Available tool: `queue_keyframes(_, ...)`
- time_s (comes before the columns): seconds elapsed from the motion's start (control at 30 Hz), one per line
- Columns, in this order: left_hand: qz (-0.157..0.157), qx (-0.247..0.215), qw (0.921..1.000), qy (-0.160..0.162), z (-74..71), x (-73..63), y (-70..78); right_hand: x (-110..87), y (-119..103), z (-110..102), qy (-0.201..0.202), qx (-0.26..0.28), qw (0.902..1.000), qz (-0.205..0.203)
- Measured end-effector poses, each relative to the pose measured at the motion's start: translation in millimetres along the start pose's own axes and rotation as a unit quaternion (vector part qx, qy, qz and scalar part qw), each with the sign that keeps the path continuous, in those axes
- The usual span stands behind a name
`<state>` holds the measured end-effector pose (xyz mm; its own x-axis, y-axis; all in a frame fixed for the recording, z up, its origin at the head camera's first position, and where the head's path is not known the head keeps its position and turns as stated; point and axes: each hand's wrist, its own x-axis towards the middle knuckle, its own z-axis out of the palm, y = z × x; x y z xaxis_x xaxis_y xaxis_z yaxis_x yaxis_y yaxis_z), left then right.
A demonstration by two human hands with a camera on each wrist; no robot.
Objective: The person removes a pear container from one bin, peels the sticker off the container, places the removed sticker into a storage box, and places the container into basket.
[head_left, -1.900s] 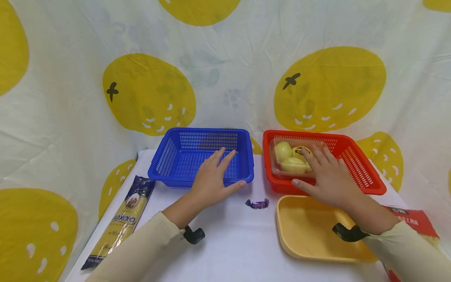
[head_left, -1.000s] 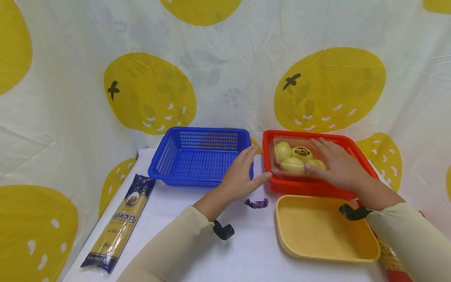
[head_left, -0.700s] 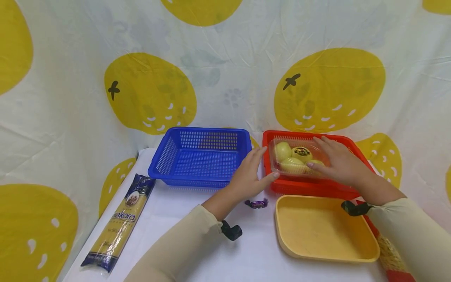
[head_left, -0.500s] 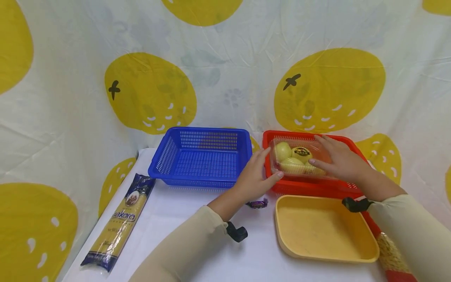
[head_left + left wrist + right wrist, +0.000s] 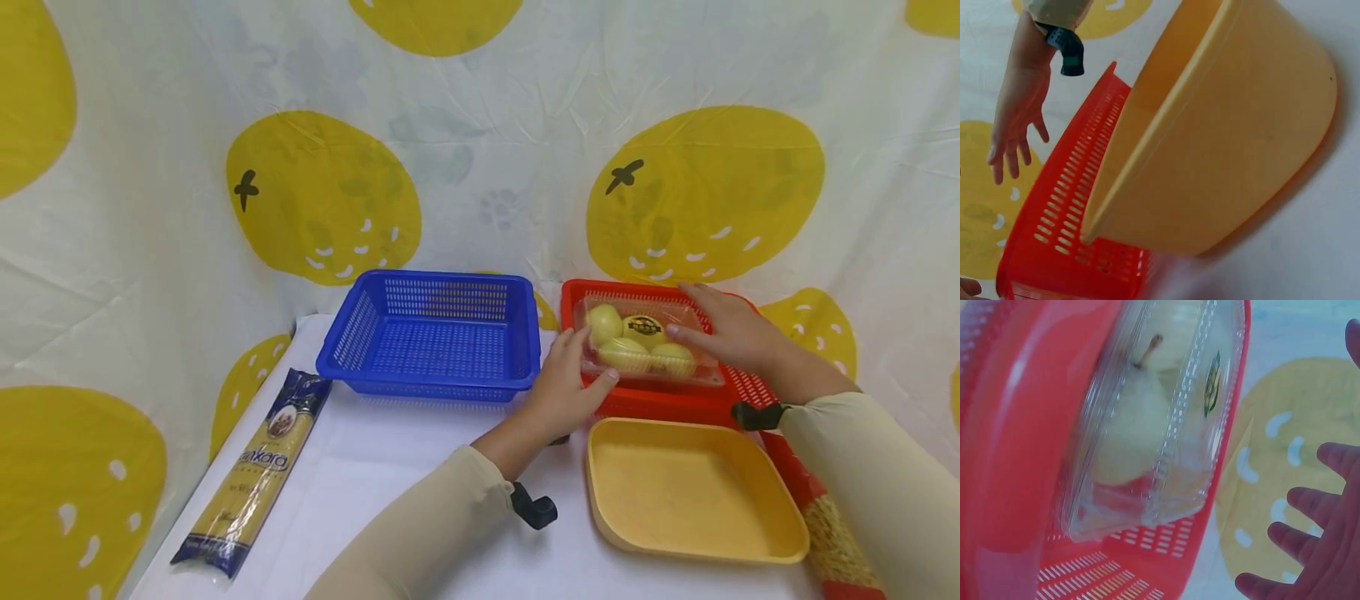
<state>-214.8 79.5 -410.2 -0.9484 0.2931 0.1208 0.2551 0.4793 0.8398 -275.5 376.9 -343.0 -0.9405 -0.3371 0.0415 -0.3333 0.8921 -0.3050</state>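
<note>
A clear plastic box of pears (image 5: 626, 354) sits in the red basket (image 5: 652, 404), at the basket's left side. My left hand (image 5: 562, 387) is at the box's left end, fingers extended and thumb apart, overlapping the basket rim. At the right end my right hand (image 5: 738, 333) reaches over the basket, its thumb near the box lid. In the right wrist view, my right hand's fingers (image 5: 1316, 544) are spread and apart from the box. The left wrist view shows only the tips of my left hand (image 5: 969, 287) in a corner. Neither hand grips anything.
The blue basket (image 5: 431, 387) stands left of the red one. A yellow tub (image 5: 697, 492) lies in front of the red basket. A pasta packet (image 5: 251, 475) is at far left, a red noodle packet (image 5: 836, 533) under my right sleeve. A purple candy (image 5: 559, 440) is mostly hidden by my left wrist.
My left hand has moved right, from over the blue basket to the left end of the pear box. My right hand has drawn right, from over the box to its right end.
</note>
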Motion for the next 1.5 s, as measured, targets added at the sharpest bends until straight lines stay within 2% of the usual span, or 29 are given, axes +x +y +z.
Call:
queue_keyframes(0.3,-0.025,0.009,0.9992,0.030,14.4,3.3,-12.4,15.1,17.3,-0.4,-0.018,0.003,0.9997,-0.016)
queue_keyframes(0.53,-0.060,0.020,0.9976,0.028,21.5,3.0,-23.6,24.7,29.1,-2.6,-0.045,0.010,0.9988,0.016)
queue_keyframes(0.83,-0.069,-0.038,0.9967,0.019,31.2,0.6,-34.6,34.1,43.4,-0.8,-0.046,-0.018,0.9986,0.019)
queue_keyframes(0.97,-0.082,-0.056,0.9949,0.017,36.7,1.1,-36.3,37.3,53.6,2.4,-0.041,-0.016,0.9987,0.027)
queue_keyframes(1.1,-0.079,-0.061,0.9949,0.009,41.0,2.0,-34.1,36.3,65.9,3.1,-0.045,-0.014,0.9981,0.038)
queue_keyframes(1.33,-0.071,-0.048,0.9963,0.007,43.5,2.1,-31.4,31.6,87.6,13.8,-0.092,-0.027,0.9936,0.061)
queue_keyframes(1.5,-0.071,-0.034,0.9969,0.009,43.9,2.5,-31.0,32.1,97.7,26.6,-0.124,0.007,0.9884,0.086)
